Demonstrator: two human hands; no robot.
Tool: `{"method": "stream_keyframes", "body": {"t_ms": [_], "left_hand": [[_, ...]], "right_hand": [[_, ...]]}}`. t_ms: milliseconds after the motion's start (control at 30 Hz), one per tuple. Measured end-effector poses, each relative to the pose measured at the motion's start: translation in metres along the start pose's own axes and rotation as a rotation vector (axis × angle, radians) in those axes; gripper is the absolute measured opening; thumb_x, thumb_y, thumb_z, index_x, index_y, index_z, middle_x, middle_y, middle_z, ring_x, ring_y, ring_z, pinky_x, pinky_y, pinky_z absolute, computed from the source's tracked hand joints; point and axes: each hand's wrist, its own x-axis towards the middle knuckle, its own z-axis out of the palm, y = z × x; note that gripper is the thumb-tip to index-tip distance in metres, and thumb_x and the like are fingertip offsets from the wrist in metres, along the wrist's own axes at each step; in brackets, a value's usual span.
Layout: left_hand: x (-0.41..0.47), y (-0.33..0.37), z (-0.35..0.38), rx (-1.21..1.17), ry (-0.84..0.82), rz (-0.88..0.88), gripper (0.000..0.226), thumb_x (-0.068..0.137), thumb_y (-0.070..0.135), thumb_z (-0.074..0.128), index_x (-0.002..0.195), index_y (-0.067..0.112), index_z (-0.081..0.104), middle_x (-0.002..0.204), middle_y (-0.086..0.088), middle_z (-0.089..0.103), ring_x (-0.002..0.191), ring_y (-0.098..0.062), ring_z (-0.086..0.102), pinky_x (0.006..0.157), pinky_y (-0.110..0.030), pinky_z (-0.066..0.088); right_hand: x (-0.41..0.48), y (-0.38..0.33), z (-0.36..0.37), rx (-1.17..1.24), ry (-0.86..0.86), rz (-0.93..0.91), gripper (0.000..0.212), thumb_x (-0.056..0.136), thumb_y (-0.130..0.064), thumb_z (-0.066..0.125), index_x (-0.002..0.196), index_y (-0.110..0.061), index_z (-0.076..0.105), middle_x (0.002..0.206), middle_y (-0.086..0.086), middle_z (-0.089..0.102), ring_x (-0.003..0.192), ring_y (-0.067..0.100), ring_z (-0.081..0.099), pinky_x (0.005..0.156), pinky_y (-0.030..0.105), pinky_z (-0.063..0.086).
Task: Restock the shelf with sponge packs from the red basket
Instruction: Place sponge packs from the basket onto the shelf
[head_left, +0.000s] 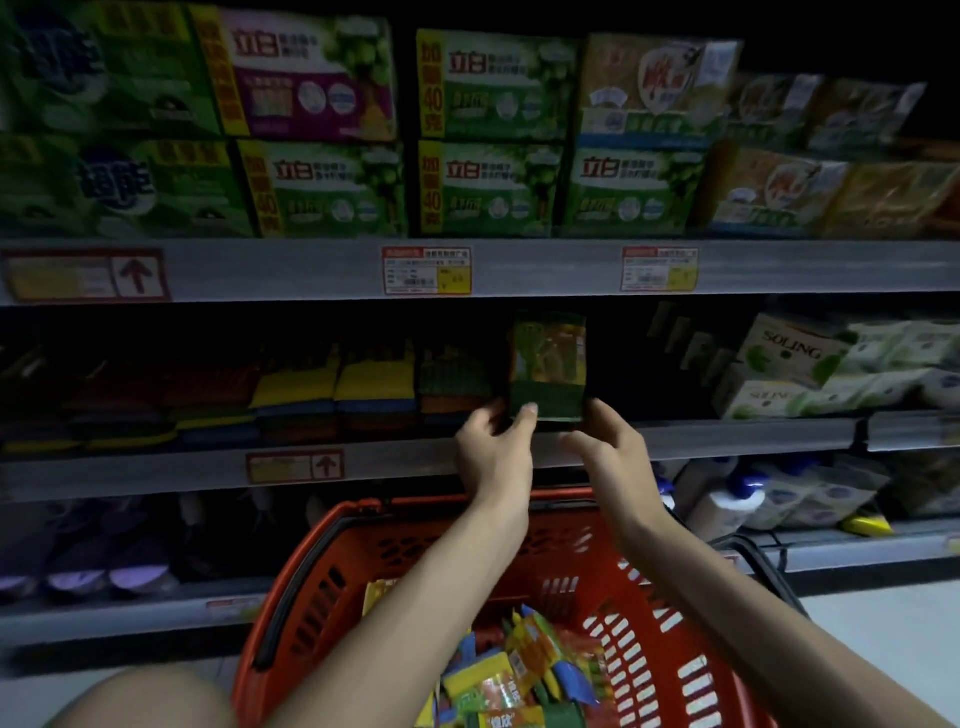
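Note:
A green sponge pack (548, 364) with an orange label stands upright at the front of the middle shelf (727, 436). My left hand (493, 447) grips its lower left corner, thumb on the front. My right hand (608, 441) holds the lower right side, fingers curled behind it. Yellow, blue and dark sponge packs (332, 389) lie stacked in rows to the left of it. The red basket (649, 597) sits below my arms, holding several colourful sponge packs (519, 670).
Green and orange boxes (493, 135) fill the upper shelf. White Soling packs (795, 364) sit at the right of the middle shelf, with a dark gap between them and the held pack. White bottles (727, 499) stand on the lower shelf. A knee (145, 701) shows bottom left.

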Motion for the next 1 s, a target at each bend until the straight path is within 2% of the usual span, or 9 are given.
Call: {"method": "stream_keyframes", "body": {"t_ms": [133, 300, 367, 433, 500, 600, 700, 833, 1000], "left_hand": [[0.004, -0.005, 0.003, 0.028, -0.07, -0.034, 0.046, 0.097, 0.021, 0.066, 0.142, 0.019, 0.057, 0.127, -0.006, 0.069, 0.107, -0.027, 0.068, 0.088, -0.036, 0.056], [0.004, 0.0, 0.003, 0.008, -0.057, -0.088, 0.052, 0.1, 0.018, 0.061, 0.15, 0.017, 0.048, 0.129, -0.015, 0.066, 0.117, -0.032, 0.064, 0.095, -0.041, 0.052], [0.005, 0.0, 0.003, -0.014, -0.04, -0.104, 0.044, 0.099, 0.016, 0.061, 0.143, 0.019, 0.054, 0.123, -0.01, 0.068, 0.113, -0.029, 0.066, 0.091, -0.038, 0.055], [0.006, 0.0, 0.0, -0.061, 0.005, -0.137, 0.02, 0.1, 0.013, 0.06, 0.117, 0.023, 0.062, 0.105, -0.004, 0.07, 0.1, -0.024, 0.069, 0.085, -0.037, 0.058], [0.009, 0.0, -0.007, -0.165, 0.057, -0.184, 0.011, 0.101, 0.008, 0.058, 0.104, 0.018, 0.062, 0.09, 0.0, 0.066, 0.085, -0.019, 0.069, 0.085, -0.041, 0.06], [0.018, 0.004, -0.018, -0.348, 0.133, -0.28, 0.03, 0.103, 0.007, 0.056, 0.132, 0.004, 0.053, 0.102, -0.008, 0.066, 0.081, -0.019, 0.073, 0.066, -0.033, 0.06], [0.024, 0.01, -0.025, -0.454, 0.207, -0.331, 0.023, 0.102, 0.007, 0.056, 0.125, 0.005, 0.05, 0.108, -0.014, 0.062, 0.074, -0.02, 0.071, 0.058, -0.03, 0.057], [0.028, 0.013, -0.029, -0.488, 0.261, -0.353, 0.006, 0.099, 0.007, 0.06, 0.099, 0.004, 0.055, 0.097, -0.013, 0.066, 0.068, -0.021, 0.07, 0.048, -0.027, 0.051], [0.031, 0.014, -0.029, -0.493, 0.286, -0.361, 0.011, 0.096, 0.006, 0.064, 0.088, 0.006, 0.057, 0.083, -0.011, 0.068, 0.061, -0.018, 0.069, 0.037, -0.019, 0.046]], "right_hand": [[0.011, 0.003, -0.004, -0.12, 0.003, -0.037, 0.038, 0.083, -0.019, 0.063, 0.12, -0.027, 0.068, 0.104, -0.013, 0.075, 0.099, 0.0, 0.067, 0.081, 0.017, 0.05], [0.026, -0.001, -0.004, -0.131, 0.002, -0.028, 0.034, 0.093, -0.006, 0.063, 0.103, -0.037, 0.056, 0.093, -0.027, 0.06, 0.086, -0.003, 0.058, 0.075, 0.015, 0.046], [0.029, 0.0, -0.004, -0.14, 0.003, -0.026, 0.035, 0.092, -0.004, 0.062, 0.099, -0.037, 0.056, 0.09, -0.025, 0.059, 0.083, -0.002, 0.057, 0.079, 0.022, 0.047], [0.031, 0.002, -0.003, -0.14, 0.043, 0.002, 0.033, 0.091, -0.002, 0.061, 0.111, -0.029, 0.061, 0.091, -0.022, 0.061, 0.084, 0.001, 0.058, 0.087, 0.033, 0.05], [0.033, 0.006, -0.002, -0.111, 0.183, 0.02, 0.03, 0.09, -0.007, 0.063, 0.116, -0.022, 0.065, 0.096, -0.014, 0.067, 0.093, 0.011, 0.064, 0.095, 0.042, 0.053], [0.03, 0.011, 0.004, -0.042, 0.303, 0.107, 0.011, 0.09, -0.022, 0.071, 0.099, -0.02, 0.066, 0.095, 0.001, 0.07, 0.095, 0.024, 0.067, 0.092, 0.052, 0.055], [0.033, 0.014, 0.01, 0.057, 0.276, 0.282, 0.019, 0.093, -0.026, 0.071, 0.102, -0.012, 0.064, 0.089, 0.003, 0.068, 0.084, 0.021, 0.066, 0.079, 0.041, 0.057], [0.037, 0.009, 0.02, 0.372, 0.181, 0.436, 0.02, 0.098, -0.011, 0.063, 0.079, -0.012, 0.056, 0.047, -0.007, 0.048, 0.036, 0.006, 0.041, 0.043, 0.022, 0.033], [0.042, 0.01, 0.032, 0.419, 0.206, 0.471, 0.01, 0.096, -0.011, 0.067, 0.089, -0.004, 0.065, 0.048, -0.004, 0.05, 0.035, 0.007, 0.039, 0.038, 0.021, 0.027]]}}
